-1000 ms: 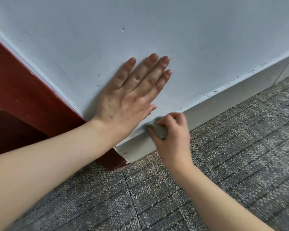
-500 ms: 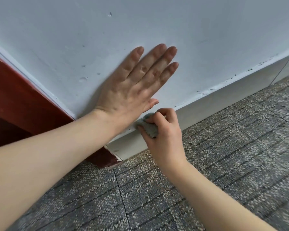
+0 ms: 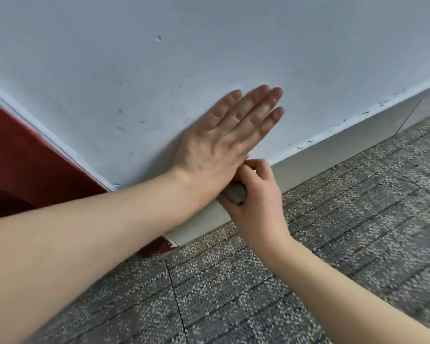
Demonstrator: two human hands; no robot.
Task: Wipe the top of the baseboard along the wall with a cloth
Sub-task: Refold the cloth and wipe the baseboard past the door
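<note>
Starting at the left edge, a dark red door frame (image 3: 23,155) slants down to the floor, with a pale wall (image 3: 209,45) beside it, marked by small specks and dents. On the wall lies the left hand (image 3: 221,145), its grip wide, palm flat on the paint, fingers straight and close together, pointing up and right. Just under its heel sits the grey cloth (image 3: 235,192), bunched small against the top edge of the baseboard (image 3: 345,145) and partly hidden by both hands. The right hand (image 3: 256,209) holds it, its grip narrow, fingers and thumb curled round the cloth, knuckles touching the side of the left hand. Farther right the pale baseboard runs on along the wall, its top line flecked with dark specks, a seam near the right edge. Grey speckled carpet tiles (image 3: 333,244) cover the floor below.
</note>
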